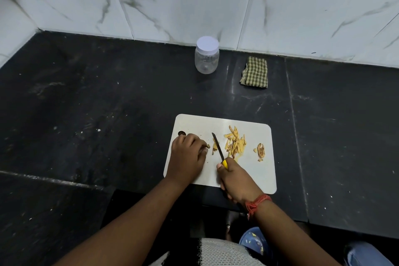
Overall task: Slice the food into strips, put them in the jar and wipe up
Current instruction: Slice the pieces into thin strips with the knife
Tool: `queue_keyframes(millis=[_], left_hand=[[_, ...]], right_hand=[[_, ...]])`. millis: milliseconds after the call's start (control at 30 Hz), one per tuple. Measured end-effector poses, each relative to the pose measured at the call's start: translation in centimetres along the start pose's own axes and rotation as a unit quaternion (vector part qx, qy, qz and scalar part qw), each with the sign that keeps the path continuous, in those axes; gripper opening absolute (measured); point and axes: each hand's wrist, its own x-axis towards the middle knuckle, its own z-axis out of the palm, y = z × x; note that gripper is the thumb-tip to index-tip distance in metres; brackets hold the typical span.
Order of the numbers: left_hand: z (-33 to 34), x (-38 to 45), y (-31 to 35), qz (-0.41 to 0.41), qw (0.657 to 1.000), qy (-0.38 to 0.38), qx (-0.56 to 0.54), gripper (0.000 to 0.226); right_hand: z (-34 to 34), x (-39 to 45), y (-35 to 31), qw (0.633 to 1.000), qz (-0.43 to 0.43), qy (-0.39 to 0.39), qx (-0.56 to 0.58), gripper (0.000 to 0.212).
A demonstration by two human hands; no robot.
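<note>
A: Item one, progress. What do you hold?

B: Your right hand [235, 179] is curled round the yellow handle of the knife [218, 148]. Your left hand [187, 155] pinches a small brown end of the food [206, 147] against the cutting board [254, 177], fingers bent over it.

A: Item two, cut stock?

B: A heap of yellow strips [235, 143] lies near the middle of the board, beside the blade. A brown offcut [260, 150] sits apart, toward the board's right edge. Most of the slicing looks done; only the stub under your left hand and a piece by the blade remain.

A: Item three, outstanding?

B: The jar [206, 56] stands at the worktop's back edge with its pale lid on and, as far as I can see, nothing inside. The checked cloth [254, 72] lies folded just to its right. Filling and wiping are not yet begun.

A: Item four, orientation?

B: The knife's long axis runs from the board's near edge toward its far edge, tip away from you and leaning slightly left. The strips lie mostly along the same line.
</note>
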Motion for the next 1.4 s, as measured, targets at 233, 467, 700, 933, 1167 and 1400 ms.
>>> queue_keyframes(millis=[233,467,700,933,1167,1400], left_hand=[[0.4,0.7,1.5,-0.089,0.996,-0.016,-0.011,0.007],[0.5,1.5,3.0,-0.157,0.986,-0.027,-0.04,0.011],[0.1,2.2,3.3,-0.161,0.985,-0.056,-0.004,0.009],[-0.3,2.3,1.2,-0.053,0.998,-0.032,0.032,0.016],[0.1,1.5,0.9,-0.057,0.996,-0.017,0.064,0.011],[0.2,1.3,0.6,-0.052,0.998,-0.019,0.029,0.006]], right_hand=[[0.2,-0.3,0.0,1.0,0.0,-0.006,-0.021,0.024],[0.3,-0.6,0.2,1.0,0.009,0.008,-0.003,0.025],[-0.1,-0.8,0.1,1.0,-0.007,0.019,-0.003,0.024],[0.1,-0.9,0.2,1.0,-0.009,0.006,-0.009,0.025],[0.2,-0.4,0.0,1.0,-0.011,0.004,-0.005,0.023],[0.4,-0.2,0.0,1.0,-0.001,0.004,-0.012,0.023]])
